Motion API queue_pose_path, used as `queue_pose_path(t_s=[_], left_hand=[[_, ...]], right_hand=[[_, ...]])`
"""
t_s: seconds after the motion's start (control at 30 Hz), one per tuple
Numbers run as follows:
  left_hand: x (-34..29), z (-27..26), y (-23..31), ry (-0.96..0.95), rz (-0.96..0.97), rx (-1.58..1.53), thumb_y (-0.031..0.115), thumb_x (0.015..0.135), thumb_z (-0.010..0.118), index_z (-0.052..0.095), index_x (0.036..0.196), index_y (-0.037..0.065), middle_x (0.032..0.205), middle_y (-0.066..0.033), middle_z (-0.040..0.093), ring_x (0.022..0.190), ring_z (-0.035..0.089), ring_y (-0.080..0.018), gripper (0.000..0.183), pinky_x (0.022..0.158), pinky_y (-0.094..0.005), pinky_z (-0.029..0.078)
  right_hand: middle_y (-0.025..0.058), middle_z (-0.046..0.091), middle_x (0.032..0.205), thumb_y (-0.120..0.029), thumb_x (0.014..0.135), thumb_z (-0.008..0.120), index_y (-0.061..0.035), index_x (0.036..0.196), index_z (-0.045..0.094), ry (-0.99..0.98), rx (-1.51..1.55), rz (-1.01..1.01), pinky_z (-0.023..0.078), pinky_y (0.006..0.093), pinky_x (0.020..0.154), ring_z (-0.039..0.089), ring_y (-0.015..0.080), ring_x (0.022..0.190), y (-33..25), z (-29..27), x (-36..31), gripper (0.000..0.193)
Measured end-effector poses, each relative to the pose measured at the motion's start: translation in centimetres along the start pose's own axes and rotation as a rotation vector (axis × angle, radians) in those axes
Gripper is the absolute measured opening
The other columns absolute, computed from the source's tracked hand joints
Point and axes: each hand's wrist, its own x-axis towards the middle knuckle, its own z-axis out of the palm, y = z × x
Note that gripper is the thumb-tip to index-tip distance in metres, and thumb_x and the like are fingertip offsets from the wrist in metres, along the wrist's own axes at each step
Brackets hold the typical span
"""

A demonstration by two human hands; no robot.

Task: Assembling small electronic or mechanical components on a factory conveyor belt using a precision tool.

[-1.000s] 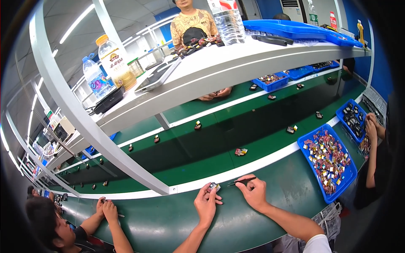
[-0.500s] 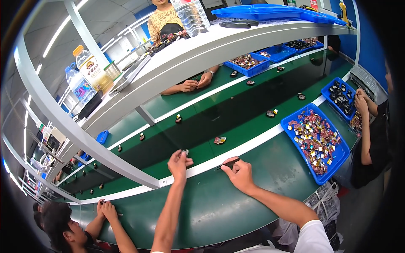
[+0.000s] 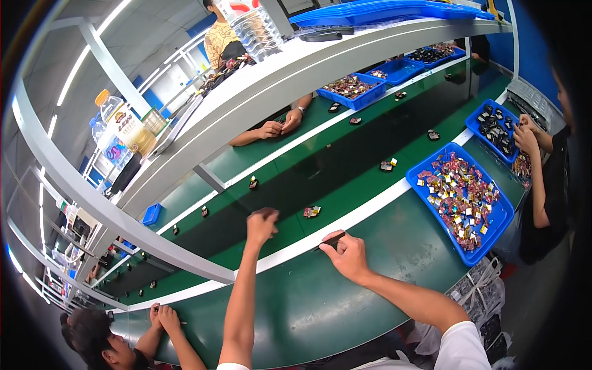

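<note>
My left hand [image 3: 263,226] is over the near edge of the green conveyor belt [image 3: 290,168]. Motion smears its fingers, so whatever they hold, if anything, does not show. My right hand [image 3: 346,254] is closed on slim black tweezers [image 3: 333,240], which point left above the green worktop [image 3: 320,299]. On the belt, just right of my left hand, lies a small red-and-white electronic part [image 3: 312,211]. A similar part [image 3: 387,165] sits farther right.
A blue tray [image 3: 511,213] heaped with small red, white and yellow parts stands at my right. Co-workers' hands [image 3: 527,134] work beyond it, others [image 3: 164,317] at my left and across the belt. A white shelf post [image 3: 157,237] and overhead shelf [image 3: 271,80] frame the left and far sides.
My left hand, which had a small whitish part at its fingertips, has moved slightly up and turned blurry. My right hand keeps the tweezers. Parts on the belt appear shifted a little left.
</note>
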Motion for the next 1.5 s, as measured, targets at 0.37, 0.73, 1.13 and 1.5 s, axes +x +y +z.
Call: queue_pose_path(t_s=[0.37, 0.73, 1.13, 1.5], left_hand=[[3.7, 6.0, -1.1, -0.317, -0.043, -0.232, 0.002, 0.088, 0.068, 0.068, 0.092, -0.006, 0.075, -0.0094, 0.067, 0.057, 0.057, -0.0109, 0.009, 0.044, -0.0255, 0.043], [-0.5, 3.9, -0.4, -0.226, -0.165, -0.38, 0.007, 0.093, 0.063, 0.062, 0.094, -0.003, 0.072, -0.0067, 0.063, 0.051, 0.053, -0.0091, 0.01, 0.039, -0.0238, 0.034], [-15.0, 2.4, -1.1, -0.094, -0.355, -1.013, 0.016, 0.104, 0.056, 0.061, 0.124, -0.007, 0.091, -0.0102, 0.064, 0.061, 0.06, -0.013, 0.031, 0.045, -0.0217, 0.042], [-17.5, 3.6, -1.1, -0.011, -0.225, -0.94, 0.006, 0.098, 0.061, 0.062, 0.123, -0.01, 0.092, -0.0135, 0.068, 0.061, 0.062, -0.0134, 0.03, 0.047, -0.0236, 0.049]], right_hand=[[0.0014, 0.043, 0.049, -0.018, 0.082, 0.08, -0.0103, 0.091, 0.071, -0.001, -0.026, 0.029, 0.034, 0.031, 0.045, 0.041, 0.0148, 0.042, -0.1, 0.3, -0.3, 0.015], [0.001, 0.044, 0.049, -0.015, 0.082, 0.08, -0.0086, 0.09, 0.07, -0.015, -0.011, 0.016, 0.033, 0.0301, 0.045, 0.04, 0.0136, 0.042, -0.1, 0.1, 0.1, 0.014], [-0.0033, 0.046, 0.052, -0.007, 0.083, 0.078, -0.0033, 0.091, 0.07, -0.047, 0.048, 0.083, 0.027, 0.0252, 0.045, 0.034, 0.0038, 0.045, -0.5, 0.6, -0.1, 0.012], [-0.0053, 0.047, 0.055, -0.004, 0.084, 0.078, -0.0001, 0.092, 0.068, -0.055, 0.089, 0.108, 0.026, 0.0216, 0.046, 0.034, 0.0012, 0.048, 0.9, 1.1, -0.2, 0.013]])
